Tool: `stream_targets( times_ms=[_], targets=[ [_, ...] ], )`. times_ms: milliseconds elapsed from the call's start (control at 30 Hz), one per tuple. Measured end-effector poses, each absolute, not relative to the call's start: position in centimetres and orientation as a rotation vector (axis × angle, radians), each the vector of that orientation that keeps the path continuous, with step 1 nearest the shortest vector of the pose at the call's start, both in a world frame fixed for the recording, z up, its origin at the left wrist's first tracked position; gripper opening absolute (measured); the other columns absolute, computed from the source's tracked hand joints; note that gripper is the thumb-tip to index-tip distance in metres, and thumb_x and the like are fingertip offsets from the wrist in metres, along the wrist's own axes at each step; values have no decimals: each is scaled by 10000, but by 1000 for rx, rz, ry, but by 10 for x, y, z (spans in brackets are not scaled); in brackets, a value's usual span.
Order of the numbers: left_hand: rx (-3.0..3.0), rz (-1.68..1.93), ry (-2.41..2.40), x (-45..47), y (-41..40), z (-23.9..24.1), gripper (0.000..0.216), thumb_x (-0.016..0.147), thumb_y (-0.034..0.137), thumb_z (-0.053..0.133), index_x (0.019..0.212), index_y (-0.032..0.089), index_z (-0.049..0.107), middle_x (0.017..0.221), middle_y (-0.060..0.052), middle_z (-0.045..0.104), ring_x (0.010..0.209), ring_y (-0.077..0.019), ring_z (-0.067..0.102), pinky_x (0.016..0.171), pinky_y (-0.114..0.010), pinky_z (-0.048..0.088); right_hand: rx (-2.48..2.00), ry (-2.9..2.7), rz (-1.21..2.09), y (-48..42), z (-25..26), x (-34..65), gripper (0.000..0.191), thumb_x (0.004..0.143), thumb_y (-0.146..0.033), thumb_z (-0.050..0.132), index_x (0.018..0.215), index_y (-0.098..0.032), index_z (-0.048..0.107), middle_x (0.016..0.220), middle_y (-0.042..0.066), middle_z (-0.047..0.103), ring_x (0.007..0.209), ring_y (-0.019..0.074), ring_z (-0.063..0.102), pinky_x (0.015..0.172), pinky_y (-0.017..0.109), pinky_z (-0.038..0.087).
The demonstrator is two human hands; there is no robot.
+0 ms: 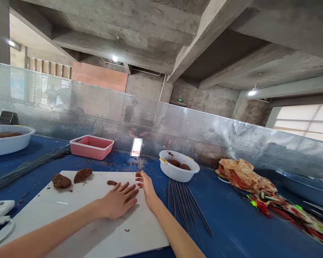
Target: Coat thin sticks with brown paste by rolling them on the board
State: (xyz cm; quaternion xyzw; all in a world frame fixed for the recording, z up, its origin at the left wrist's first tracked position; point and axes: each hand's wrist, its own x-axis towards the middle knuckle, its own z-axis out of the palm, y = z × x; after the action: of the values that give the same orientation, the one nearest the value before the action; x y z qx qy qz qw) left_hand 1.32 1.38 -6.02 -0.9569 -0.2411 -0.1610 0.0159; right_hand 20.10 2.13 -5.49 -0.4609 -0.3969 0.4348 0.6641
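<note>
My left hand (118, 200) lies flat on a white cutting board (140, 229), fingers spread and holding nothing. A thin roll of brown clay (112, 182) lies just beyond its fingertips. Farther left on the board sit two flattened lumps of brown clay (61, 181) (83, 175). My right hand (146, 188) rests at the board's right edge, its fingertips beside a small brown clay bit (137, 174). A white basin (177, 175) holding brown clay balls stands beyond that hand. Several thin dark sticks (185, 208) lie on the blue table (231, 222) to its right.
A pink plastic tray (91, 147) and a large white bowl (8, 139) stand along the far edge. A bundle of grey rods (27, 172) lies left of the board. A crumpled cloth pile (243, 175) lies to the right, before a perforated metal screen (150, 122).
</note>
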Motion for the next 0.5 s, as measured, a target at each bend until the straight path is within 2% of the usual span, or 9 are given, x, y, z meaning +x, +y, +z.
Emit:
stream_targets(
  times_ms=[67, 167, 333, 500],
  targets=[
    [-2955, -490, -687, 18, 26, -61, 486, 1086, 467, 358, 1496, 305, 563, 1556, -98, 541, 1480, -349, 442, 1193, -589, 369, -1039, -888, 985, 23, -57, 202, 575, 663, -742, 716, 833, -194, 754, 994, 104, 751, 864, 233, 680, 690, 294, 492],
    [-2935, -518, -676, 18, 28, -67, 474, 1090, 443, 359, 1497, 300, 556, 1573, -96, 521, 1497, -328, 421, 1194, -571, 385, -1037, -881, 992, 26, -59, 203, 583, 653, -755, 717, 814, -195, 741, 957, 106, 751, 822, 234, 687, 654, 293, 488],
    [-3001, -560, -793, -3, -9, -71, 536, 1084, 473, 384, 1608, 364, 353, 1638, -35, 414, 1531, -293, 362, 1218, -505, 388, -1033, -896, 1019, 27, -55, 202, 627, 598, -774, 740, 795, -178, 739, 894, 103, 740, 737, 196, 665, 578, 249, 441],
    [-3155, -419, -630, -23, -41, -53, 601, 1075, 519, 397, 1638, 419, 209, 1702, 10, 262, 1562, -267, 284, 1269, -457, 311, -1036, -923, 1060, 26, -52, 201, 669, 555, -786, 762, 792, -161, 746, 868, 106, 732, 679, 178, 645, 531, 228, 403]
  ],
)
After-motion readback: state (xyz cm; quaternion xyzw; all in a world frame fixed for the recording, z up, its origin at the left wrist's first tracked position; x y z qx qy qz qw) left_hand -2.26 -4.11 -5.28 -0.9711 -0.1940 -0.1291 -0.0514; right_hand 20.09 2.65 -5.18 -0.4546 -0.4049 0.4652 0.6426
